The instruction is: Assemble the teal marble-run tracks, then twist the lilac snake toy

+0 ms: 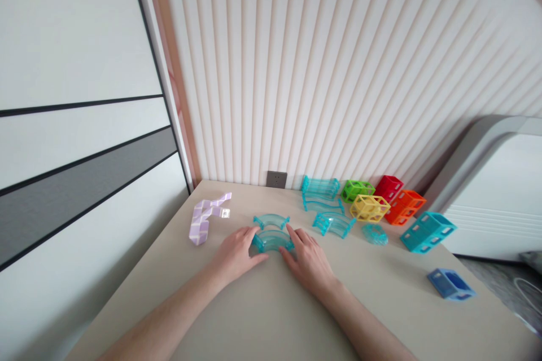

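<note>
Two curved pieces of clear teal toy track lie one behind the other on the table, the front track piece (273, 241) bowed away from me and the rear track piece (271, 220) just beyond it. My left hand (237, 251) is at the front piece's left end, fingers behind it and thumb in front. At the right end, my right hand (308, 254) holds it between thumb and fingers. The fingertips of both hands come close to the rear piece's ends; whether they touch it I cannot tell.
Right of my hands are more teal track pieces (334, 224), a round teal piece (375, 234), and green (358, 190), yellow (370, 208), red (388, 187), orange (405, 207), teal (428, 232) and blue (451, 284) blocks. A folded lilac strip (199, 232) lies left. A ribbed wall (271, 67) borders the table.
</note>
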The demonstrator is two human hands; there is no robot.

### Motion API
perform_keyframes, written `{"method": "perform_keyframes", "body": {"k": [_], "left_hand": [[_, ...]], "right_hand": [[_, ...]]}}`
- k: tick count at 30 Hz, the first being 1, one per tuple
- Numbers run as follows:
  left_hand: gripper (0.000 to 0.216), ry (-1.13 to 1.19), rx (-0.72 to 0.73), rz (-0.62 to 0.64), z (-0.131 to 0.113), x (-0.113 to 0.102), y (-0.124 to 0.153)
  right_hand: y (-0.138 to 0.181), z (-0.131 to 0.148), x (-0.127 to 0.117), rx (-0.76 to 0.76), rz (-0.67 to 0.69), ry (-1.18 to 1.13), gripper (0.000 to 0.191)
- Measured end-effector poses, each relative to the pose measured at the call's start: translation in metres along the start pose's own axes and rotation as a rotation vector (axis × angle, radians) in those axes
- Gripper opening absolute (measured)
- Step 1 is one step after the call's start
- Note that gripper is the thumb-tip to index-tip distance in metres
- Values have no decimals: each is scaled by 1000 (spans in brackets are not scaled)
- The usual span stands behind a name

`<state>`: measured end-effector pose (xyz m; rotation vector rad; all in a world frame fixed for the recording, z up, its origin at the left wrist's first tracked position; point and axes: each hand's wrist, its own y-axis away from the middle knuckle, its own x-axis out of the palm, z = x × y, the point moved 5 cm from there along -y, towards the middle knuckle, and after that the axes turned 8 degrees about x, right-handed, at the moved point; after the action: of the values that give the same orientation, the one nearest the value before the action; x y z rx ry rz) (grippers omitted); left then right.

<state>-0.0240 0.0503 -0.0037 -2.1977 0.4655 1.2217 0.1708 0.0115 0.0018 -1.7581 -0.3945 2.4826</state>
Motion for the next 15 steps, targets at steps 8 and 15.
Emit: {"method": "perform_keyframes", "body": {"k": [8,15], "left_hand": [[35,-57,-51,-11,3,1,1],[32,-90,-82,-2,2,-2,0]], "right_hand": [[0,2,-10,-3,9,59,51],[0,-1,-8,3,-24,122,54]]}}
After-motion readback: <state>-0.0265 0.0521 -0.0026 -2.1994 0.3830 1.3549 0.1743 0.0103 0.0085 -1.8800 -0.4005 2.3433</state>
